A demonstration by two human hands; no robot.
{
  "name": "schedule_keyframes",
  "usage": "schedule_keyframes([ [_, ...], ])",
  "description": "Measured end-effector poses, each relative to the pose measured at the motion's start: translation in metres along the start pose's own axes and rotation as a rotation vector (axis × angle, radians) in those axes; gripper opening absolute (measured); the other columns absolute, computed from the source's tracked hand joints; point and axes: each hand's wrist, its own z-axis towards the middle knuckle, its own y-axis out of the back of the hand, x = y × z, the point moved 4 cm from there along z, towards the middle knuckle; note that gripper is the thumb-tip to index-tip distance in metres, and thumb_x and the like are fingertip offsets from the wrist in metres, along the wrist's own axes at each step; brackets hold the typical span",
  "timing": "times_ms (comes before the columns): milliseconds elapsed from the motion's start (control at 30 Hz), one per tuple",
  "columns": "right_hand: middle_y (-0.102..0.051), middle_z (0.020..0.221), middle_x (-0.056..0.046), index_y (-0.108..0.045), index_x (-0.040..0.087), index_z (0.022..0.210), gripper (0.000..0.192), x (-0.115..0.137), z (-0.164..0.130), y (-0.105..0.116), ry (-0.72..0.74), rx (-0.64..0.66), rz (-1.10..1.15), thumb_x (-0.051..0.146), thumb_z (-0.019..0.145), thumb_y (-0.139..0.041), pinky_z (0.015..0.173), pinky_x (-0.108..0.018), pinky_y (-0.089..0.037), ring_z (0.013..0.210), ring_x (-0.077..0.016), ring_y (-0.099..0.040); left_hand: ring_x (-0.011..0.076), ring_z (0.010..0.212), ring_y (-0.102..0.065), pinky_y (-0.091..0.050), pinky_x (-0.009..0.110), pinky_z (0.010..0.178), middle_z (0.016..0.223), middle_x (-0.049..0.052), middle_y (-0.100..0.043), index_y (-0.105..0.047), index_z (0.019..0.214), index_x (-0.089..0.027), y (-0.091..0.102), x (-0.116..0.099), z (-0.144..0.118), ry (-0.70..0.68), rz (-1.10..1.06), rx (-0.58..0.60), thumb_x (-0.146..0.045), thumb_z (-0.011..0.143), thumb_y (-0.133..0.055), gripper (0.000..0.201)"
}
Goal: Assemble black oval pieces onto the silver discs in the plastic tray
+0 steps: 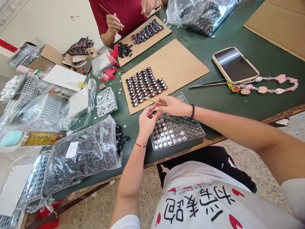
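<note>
One small dark bead [154,112] sits pinched at the tips of the left hand [145,122]; the left fingers [151,112] are closed on it. One thin wooden stick [154,101] is held by the right hand [175,106], its fingers closed around the shaft, with the free end pointing left past them. The two hands meet fingertip to fingertip, the bead just below the right fingertips.

Directly beneath both hands lies one clear plastic tray [177,130] of round silver pieces, too many to count. Just beyond the fingers lies one cardboard sheet [176,63] carrying rows of dark beads [145,85], count not readable. Left of the left hand lies one plastic bag [81,156] of dark beads. Well right of the right hand lie one phone [234,65] and one metal rod [207,84] on the green counter [262,51]. Across the counter, one other person [124,12] holds a second stick.
</note>
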Motion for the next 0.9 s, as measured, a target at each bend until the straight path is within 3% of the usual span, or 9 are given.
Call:
schedule_keyframes([
  [100,-0.063,0.078,-0.001,-0.06,0.015,0.087,0.019,0.001,-0.002,-0.004,0.015,0.086,0.034,0.011,0.068,-0.058,0.065,-0.025,-0.043,0.071,-0.0129,-0.056,0.0103,0.056,-0.055,-0.04,0.02,0.054,0.068,0.002,-0.063,-0.055,0.085,-0.016,0.002,0.002,0.0,0.0,0.022,-0.024,-0.029,0.059,-0.071,0.034],
  [200,-0.065,0.079,-0.002,-0.064,0.015,0.085,0.019,0.001,-0.002,-0.002,0.02,0.084,0.038,0.01,0.067,-0.058,0.067,-0.026,-0.045,0.073,-0.0136,-0.058,0.0079,0.054,-0.052,-0.037,0.018,0.051,0.067,0.0,-0.061,-0.052,0.083,-0.017,0.0,0.003,-0.001,0.008,-0.035,-0.017,-0.025,0.058,-0.072,0.034],
  [400,-0.065,0.076,-0.001,-0.066,0.014,0.08,0.013,-0.003,0.018,0.023,0.008,-0.087,-0.078,0.018,0.069,-0.06,0.07,-0.025,-0.043,0.072,-0.0133,-0.057,-0.0001,0.038,-0.03,-0.019,0.014,0.034,0.062,-0.005,-0.045,-0.052,0.086,-0.017,0.004,0.007,0.0,0.296,-0.566,-0.025,-0.019,0.064,-0.065,0.026],
  [567,-0.064,0.084,-0.003,-0.064,0.014,0.085,0.016,-0.032,0.071,0.061,-0.099,-0.311,-0.261,0.02,0.072,-0.058,0.071,-0.023,-0.041,0.077,-0.0127,-0.056,0.0024,0.055,-0.049,-0.036,0.013,0.046,0.073,-0.002,-0.049,-0.052,0.079,-0.014,0.005,0.011,-0.002,0.417,-0.828,-0.049,0.003,0.057,-0.054,0.028],
  [667,-0.064,0.084,-0.004,-0.063,0.012,0.086,0.016,-0.051,0.108,0.072,-0.168,-0.319,-0.379,0.02,0.073,-0.058,0.067,-0.021,-0.04,0.074,-0.012,-0.055,0.0074,0.069,-0.057,-0.043,0.015,0.058,0.08,0.001,-0.053,-0.053,0.078,-0.013,0.004,0.008,-0.006,0.355,-0.842,-0.016,0.01,0.055,-0.049,0.033],
  [767,-0.064,0.077,-0.006,-0.064,0.011,0.081,0.013,-0.064,0.135,0.072,-0.209,-0.282,-0.426,0.017,0.071,-0.06,0.061,-0.021,-0.038,0.066,-0.0119,-0.053,0.0144,0.083,-0.06,-0.048,0.022,0.071,0.094,0.007,-0.057,-0.055,0.085,-0.013,0.007,0.003,-0.01,0.38,-0.865,-0.015,0.007,0.062,-0.049,0.031],
  [900,-0.063,0.073,-0.007,-0.065,0.012,0.077,0.01,-0.073,0.15,0.064,-0.26,-0.212,-0.499,0.015,0.069,-0.06,0.058,-0.023,-0.034,0.063,-0.0128,-0.05,0.0137,0.078,-0.062,-0.05,0.023,0.071,0.11,0.012,-0.056,-0.054,0.099,-0.013,0.016,-0.009,-0.013,0.361,-0.894,-0.01,-0.003,0.072,-0.052,0.029],
])
